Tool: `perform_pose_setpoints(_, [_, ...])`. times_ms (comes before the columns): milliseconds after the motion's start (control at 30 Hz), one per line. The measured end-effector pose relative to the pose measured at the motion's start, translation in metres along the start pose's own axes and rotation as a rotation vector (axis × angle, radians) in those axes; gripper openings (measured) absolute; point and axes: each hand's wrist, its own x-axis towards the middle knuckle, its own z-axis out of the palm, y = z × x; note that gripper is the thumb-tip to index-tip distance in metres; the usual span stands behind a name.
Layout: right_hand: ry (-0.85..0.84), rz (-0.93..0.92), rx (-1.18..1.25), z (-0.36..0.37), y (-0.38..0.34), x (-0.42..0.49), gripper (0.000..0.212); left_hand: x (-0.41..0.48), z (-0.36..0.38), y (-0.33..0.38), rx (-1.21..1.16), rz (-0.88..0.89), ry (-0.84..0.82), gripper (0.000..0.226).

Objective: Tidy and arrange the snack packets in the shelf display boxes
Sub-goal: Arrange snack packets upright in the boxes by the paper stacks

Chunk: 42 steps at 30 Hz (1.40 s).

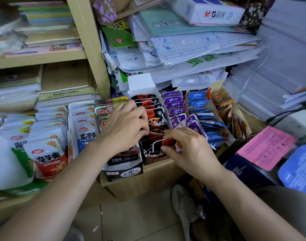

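Note:
A white display box [142, 84] on the low shelf holds a row of black and red snack packets [151, 106]. My left hand [124, 126] reaches into this box from the left, its fingers curled among the middle packets. My right hand [188, 146] is at the box's front end, its thumb and fingers pinching the front black and red packet [163, 144]. Purple packets [174, 105], blue packets [201, 103] and orange packets [225, 108] fill the boxes to the right. A black box [122, 173] of packets stands just left.
White konjac snack bags [47, 150] fill the shelf at the left. Stacks of paper and plastic folders [183, 49] hang over the boxes from above. A pink sheet [268, 146] lies on a dark blue box at the right. A shoe [183, 202] sits on the floor below.

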Motion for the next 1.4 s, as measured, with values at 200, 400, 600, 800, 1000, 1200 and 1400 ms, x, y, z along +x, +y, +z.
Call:
perform_pose_setpoints(200, [0.02,-0.025,0.023,0.002,0.0,-0.001,0.027,-0.004,0.002,0.001,-0.108,-0.037,0.055,0.011])
perform_pose_setpoints(400, [0.037,-0.092,-0.037,0.006,-0.001,-0.001,0.026,-0.006,-0.008,0.004,-0.142,-0.095,0.051,0.006])
perform_pose_setpoints(600, [0.022,-0.055,-0.04,0.006,0.0,0.004,0.031,-0.008,-0.008,0.005,-0.171,-0.11,-0.022,0.009])
perform_pose_setpoints(800, [0.016,-0.075,-0.035,0.001,0.001,0.007,0.043,-0.017,-0.008,0.001,-0.355,-0.177,0.079,0.009])
perform_pose_setpoints(1000, [-0.118,-0.011,0.055,0.005,0.002,0.014,0.063,-0.009,-0.008,-0.009,-0.339,-0.24,0.252,0.039])
perform_pose_setpoints(1200, [-0.16,-0.003,0.088,0.002,0.003,0.015,0.046,0.0,-0.01,-0.009,-0.416,-0.151,0.286,0.027])
perform_pose_setpoints(1400, [-0.149,-0.026,0.051,0.006,0.003,0.013,0.046,0.016,-0.005,-0.002,-0.385,-0.131,0.024,0.028])
